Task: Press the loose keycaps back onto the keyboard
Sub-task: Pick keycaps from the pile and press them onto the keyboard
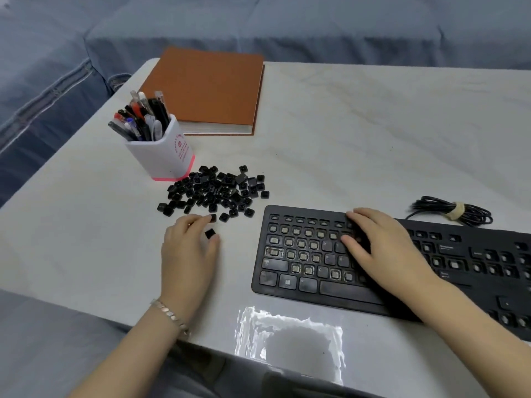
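- Pale marble-patterned tabletop (373, 124) fills most of the frame; blue-grey fabric (258, 21) runs behind it along the top and left.
- Black keyboard (287, 282), lower right, angled. Most sockets on its left half are bare; a few letter caps and the bottom row are seated.
- Loose keycaps (218, 191), black, in a scattered heap at centre, just left of the keyboard's upper corner.
- Left hand (186, 254), lower centre-left, at the near edge of the heap, fingers curled. A single keycap (210, 233) sits at the thumb tip; whether it is actually gripped cannot be told.
- Right hand (379, 248), laid on the keyboard's middle, fingers stretched out and resting on the key rows.
- Bracelet (169, 314) on the left wrist.
- White pen holder (163, 150) full of pens, touching the heap's upper left.
- Brown-covered book (207, 87), upper centre-left.
- Bundled black cable (451, 211), right, just above the keyboard.
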`<state>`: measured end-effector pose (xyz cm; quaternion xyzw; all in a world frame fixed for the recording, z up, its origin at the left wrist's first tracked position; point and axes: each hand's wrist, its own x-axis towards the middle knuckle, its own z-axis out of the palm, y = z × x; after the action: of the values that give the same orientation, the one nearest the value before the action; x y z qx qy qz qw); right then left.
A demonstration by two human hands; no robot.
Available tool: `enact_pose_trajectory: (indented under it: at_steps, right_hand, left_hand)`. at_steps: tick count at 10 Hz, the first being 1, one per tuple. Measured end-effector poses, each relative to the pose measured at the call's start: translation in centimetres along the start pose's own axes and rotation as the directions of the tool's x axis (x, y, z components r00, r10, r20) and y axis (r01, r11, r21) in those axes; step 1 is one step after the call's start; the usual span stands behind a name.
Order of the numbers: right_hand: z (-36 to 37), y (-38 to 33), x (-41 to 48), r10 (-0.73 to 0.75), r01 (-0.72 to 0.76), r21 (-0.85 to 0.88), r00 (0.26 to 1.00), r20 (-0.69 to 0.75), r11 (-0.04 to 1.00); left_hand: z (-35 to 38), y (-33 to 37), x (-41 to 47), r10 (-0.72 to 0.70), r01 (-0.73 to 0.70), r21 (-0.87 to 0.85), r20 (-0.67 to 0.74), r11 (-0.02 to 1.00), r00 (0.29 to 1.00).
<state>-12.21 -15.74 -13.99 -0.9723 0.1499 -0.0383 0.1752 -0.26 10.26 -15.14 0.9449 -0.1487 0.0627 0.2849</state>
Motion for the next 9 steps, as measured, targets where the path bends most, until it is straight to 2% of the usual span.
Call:
enact_pose_trajectory:
  at_steps: [1, 2, 3, 4, 5, 6, 7, 8, 9]
  right_hand:
    - [0.3, 0.2, -0.2, 0.008, -0.008, 0.005, 1.000, -0.012, 1.000]
    - [0.5, 0.1, -0.3, 0.016, -0.015, 0.025, 0.999, -0.034, 1.000]
    - [0.7, 0.1, -0.5, 0.010, -0.009, 0.025, 0.999, -0.037, 1.000]
    - [0.8, 0.1, -0.5, 0.011, -0.010, 0.021, 0.999, -0.047, 1.000]
    - [0.8, 0.2, -0.6, 0.005, -0.004, 0.028, 0.999, -0.053, 1.000]
    - [0.8, 0.1, -0.7, -0.003, 0.005, 0.032, 0.998, -0.064, 0.999]
    - [0.5, 0.0, -0.6, -0.003, 0.005, 0.043, 0.999, -0.036, 0.999]
    - [-0.3, -1.0, -0.6, -0.011, 0.030, 0.220, 0.996, -0.087, 0.975]
    - [-1.6, -3.1, -1.2, -0.100, 0.162, 0.460, 0.982, -0.158, 0.873]
  left_hand:
    - [-0.1, -1.2, 0.9, 0.000, -0.010, 0.060, 0.159, 0.998, 0.987]
    - [0.0, -1.2, 1.1, 0.044, -0.059, 0.082, 0.180, 0.995, 0.983]
    - [-0.5, 0.7, 0.7, -0.109, 0.158, -0.243, 0.204, 0.957, 0.973]
    - [-2.2, 4.7, 0.2, -0.201, 0.642, -0.702, 0.612, 0.308, 0.765]
    - [-3.2, 6.7, -0.2, -0.076, 0.730, -0.680, 0.726, 0.071, 0.683]
    - [-3.7, 8.3, -0.7, -0.016, 0.741, -0.671, 0.741, 0.030, 0.671]
    - [-3.5, 8.6, -1.1, -0.024, 0.732, -0.672, 0.735, 0.109, 0.678]
    - [-3.0, 9.1, -1.5, -0.048, 0.707, -0.661, 0.721, 0.254, 0.691]
    - [-2.2, 9.4, -1.6, -0.072, 0.685, -0.620, 0.720, 0.383, 0.691]
